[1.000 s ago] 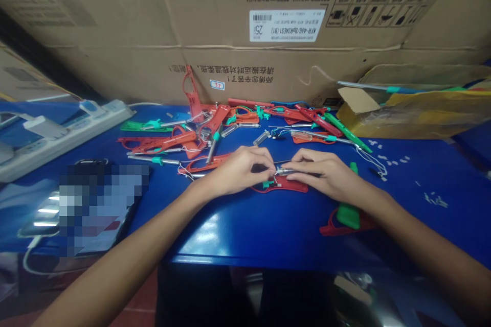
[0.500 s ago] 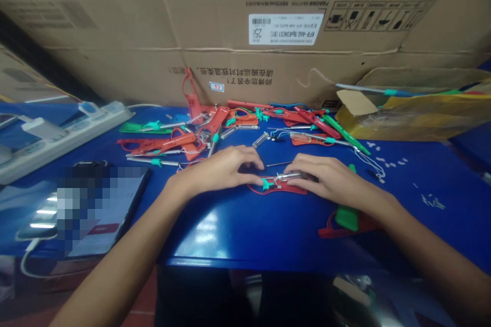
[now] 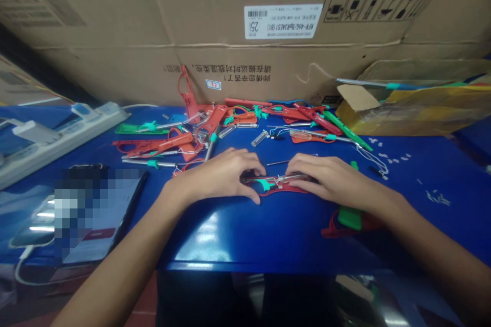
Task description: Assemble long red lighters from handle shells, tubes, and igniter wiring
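Note:
A red plastic piece (image 3: pixel 295 187) lies on the blue table (image 3: pixel 215 235) between my hands, with a teal clip (image 3: pixel 263 184) near its left end and a thin metallic part (image 3: pixel 286 179) along it. Thumb and fingers of my left hand (image 3: pixel 230 176) are spread around the left end, and a gap shows between them. My right hand (image 3: pixel 330 176) pinches the metallic part from the right, its fingertips over the red piece. Just behind, a thin rod (image 3: pixel 276 163) lies on the table.
Red, green and teal parts with wires lie along the cardboard box (image 3: pixel 215 20). A power strip (image 3: pixel 69 145) and phone (image 3: pixel 36 225) are at left. A yellow-taped carton (image 3: pixel 414 112) stands at right, near a green piece (image 3: pixel 350 217).
My left thumb has moved down and away from the teal clip, widening the gap to the fingers. My right hand keeps its pinch. The view has shifted slightly.

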Motion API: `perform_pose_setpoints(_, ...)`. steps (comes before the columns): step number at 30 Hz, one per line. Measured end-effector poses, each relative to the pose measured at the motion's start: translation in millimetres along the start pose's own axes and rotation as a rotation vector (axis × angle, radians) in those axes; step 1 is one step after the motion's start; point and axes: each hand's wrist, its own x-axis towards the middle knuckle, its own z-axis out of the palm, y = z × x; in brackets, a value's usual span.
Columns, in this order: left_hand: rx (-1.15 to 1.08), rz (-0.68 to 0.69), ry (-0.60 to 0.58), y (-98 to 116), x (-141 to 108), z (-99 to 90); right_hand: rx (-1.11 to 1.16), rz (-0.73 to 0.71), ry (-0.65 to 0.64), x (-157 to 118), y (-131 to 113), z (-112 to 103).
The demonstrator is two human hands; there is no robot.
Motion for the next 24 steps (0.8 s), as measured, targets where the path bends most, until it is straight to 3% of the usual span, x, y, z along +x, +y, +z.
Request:
perform_pose_setpoints(14,0.001,-0.040,-0.045,1.8,1.8,2.1,-0.039,-0.023,-0.066,-2.6,0.0,-5.7)
perform_pose_setpoints(24,-0.023,-0.041,-0.062,11.9,0.8,2.1,-0.101,-0.015,-0.002,-3.7,0.1,-6.8)
